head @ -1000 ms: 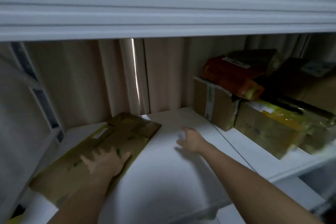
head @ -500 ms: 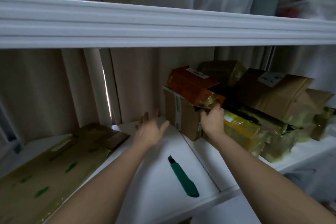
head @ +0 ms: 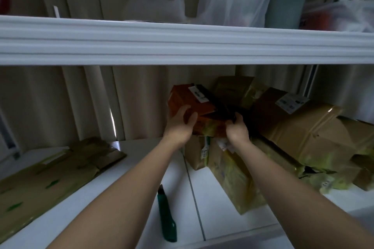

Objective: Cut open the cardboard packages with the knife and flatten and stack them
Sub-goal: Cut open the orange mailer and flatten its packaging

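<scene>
A: In the head view, what are the hands doing?

B: The left hand (head: 179, 125) and right hand (head: 237, 129) are gripping the orange box (head: 194, 105) from either side, fingers curled on it, atop the pile of cardboard packages (head: 303, 133) on the white shelf (head: 214, 198).

A: And the knife?

B: The green knife (head: 167, 214) is lying on the shelf between the forearms, touching neither hand. The flattened cardboard (head: 50, 176) is lying at the left.

Flattened cardboard (head: 50, 184) cut off left; pile's right end (head: 364, 174) past frame edge.
</scene>
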